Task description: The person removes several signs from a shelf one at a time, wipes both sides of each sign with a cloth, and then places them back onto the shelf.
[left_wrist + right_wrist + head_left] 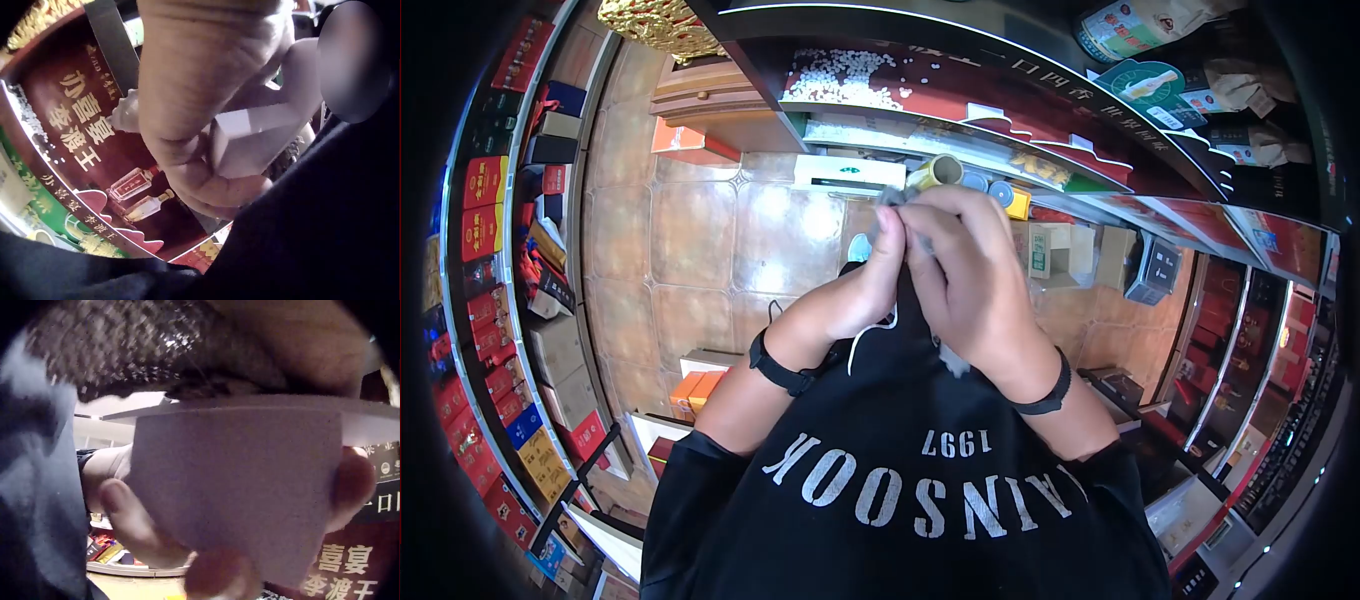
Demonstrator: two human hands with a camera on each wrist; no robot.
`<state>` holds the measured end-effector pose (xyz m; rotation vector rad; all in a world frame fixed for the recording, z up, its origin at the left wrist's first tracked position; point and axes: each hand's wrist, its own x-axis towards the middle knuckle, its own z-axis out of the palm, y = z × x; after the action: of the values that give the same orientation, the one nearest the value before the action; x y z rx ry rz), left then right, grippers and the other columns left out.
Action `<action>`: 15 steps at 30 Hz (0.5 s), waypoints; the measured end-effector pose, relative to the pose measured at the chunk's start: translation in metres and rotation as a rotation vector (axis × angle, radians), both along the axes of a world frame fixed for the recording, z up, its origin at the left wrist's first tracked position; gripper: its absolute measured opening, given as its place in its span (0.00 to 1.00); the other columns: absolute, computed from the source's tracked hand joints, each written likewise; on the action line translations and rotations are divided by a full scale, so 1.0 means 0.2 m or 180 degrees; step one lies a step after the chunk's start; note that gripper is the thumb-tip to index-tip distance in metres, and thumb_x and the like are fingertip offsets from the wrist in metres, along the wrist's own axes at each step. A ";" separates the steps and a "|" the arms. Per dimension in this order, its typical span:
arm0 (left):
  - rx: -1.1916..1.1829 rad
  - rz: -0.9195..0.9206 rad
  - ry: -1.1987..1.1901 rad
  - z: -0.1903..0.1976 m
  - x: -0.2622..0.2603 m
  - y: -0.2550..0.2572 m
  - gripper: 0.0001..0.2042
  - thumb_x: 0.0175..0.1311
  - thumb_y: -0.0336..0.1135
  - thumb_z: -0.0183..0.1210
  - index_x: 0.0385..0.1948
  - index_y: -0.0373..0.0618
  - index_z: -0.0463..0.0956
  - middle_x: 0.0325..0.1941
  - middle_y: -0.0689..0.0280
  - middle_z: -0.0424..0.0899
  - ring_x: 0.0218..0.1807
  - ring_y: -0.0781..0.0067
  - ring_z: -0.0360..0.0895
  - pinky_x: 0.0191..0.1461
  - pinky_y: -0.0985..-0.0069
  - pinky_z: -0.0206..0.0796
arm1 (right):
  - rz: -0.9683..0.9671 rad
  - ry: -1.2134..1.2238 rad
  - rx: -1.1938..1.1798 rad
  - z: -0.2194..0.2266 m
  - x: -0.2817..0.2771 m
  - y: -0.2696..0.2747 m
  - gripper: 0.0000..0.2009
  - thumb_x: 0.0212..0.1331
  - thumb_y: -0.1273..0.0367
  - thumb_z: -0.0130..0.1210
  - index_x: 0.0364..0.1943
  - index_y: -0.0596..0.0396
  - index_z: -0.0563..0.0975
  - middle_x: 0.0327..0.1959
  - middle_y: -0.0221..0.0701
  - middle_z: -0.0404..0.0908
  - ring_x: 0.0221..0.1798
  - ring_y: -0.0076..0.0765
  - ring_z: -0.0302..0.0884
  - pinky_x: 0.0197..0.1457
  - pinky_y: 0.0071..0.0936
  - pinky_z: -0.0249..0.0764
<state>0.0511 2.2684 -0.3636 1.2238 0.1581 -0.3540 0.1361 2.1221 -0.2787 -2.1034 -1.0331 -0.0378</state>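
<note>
Both hands meet in front of the chest in the head view, the left hand (pixel 868 285) and the right hand (pixel 975 270) with fingertips together at a small, blurred greyish thing (pixel 892 196). The left wrist view shows the left hand (pixel 206 94) with fingers curled round a pale, flat-sided object (pixel 250 147). In the right wrist view this pale object (pixel 231 481) looks tapered, with a wide thin rim at its top; fingertips press its sides and lower end. The right hand's fingers are bent in the head view; its exact contact is partly hidden.
Beyond the hands stands a dark shelf unit (pixel 1000 140) with small white pieces (pixel 850 75) on a red shelf. An open yellowish tin (pixel 943 170) is just behind the fingers. Shelves of red boxes (pixel 485 205) line the left, above a tiled floor (pixel 690 240).
</note>
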 end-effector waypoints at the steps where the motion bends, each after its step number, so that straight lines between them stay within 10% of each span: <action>1: -0.0031 -0.0017 -0.0039 0.01 0.00 0.01 0.56 0.68 0.81 0.12 0.69 0.34 0.67 0.55 0.57 0.82 0.55 0.69 0.79 0.59 0.75 0.72 | -0.0101 -0.0061 0.0056 -0.01 0.01 0.00 0.15 0.56 0.79 0.64 0.49 0.57 0.82 0.48 0.41 0.78 0.51 0.52 0.78 0.57 0.40 0.75; 10: -0.0850 0.0747 0.0102 0.12 0.13 0.01 0.55 0.70 0.81 0.16 0.61 0.34 0.75 0.43 0.61 0.85 0.44 0.73 0.82 0.46 0.80 0.75 | -0.1219 0.0027 0.1280 -0.11 0.06 -0.01 0.14 0.68 0.78 0.57 0.56 0.59 0.77 0.49 0.44 0.79 0.52 0.49 0.79 0.60 0.38 0.74; 15: -0.1352 0.1750 0.0451 0.16 0.16 0.01 0.49 0.73 0.78 0.19 0.66 0.41 0.72 0.58 0.54 0.84 0.61 0.60 0.82 0.73 0.65 0.69 | 0.0227 0.0715 0.0137 -0.05 -0.09 0.08 0.21 0.60 0.74 0.68 0.57 0.58 0.75 0.55 0.44 0.73 0.56 0.53 0.78 0.61 0.42 0.75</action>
<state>0.0833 2.2705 -0.3323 0.6959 0.5032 0.0120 0.1179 2.1390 -0.2883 -1.9783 -0.9617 0.2053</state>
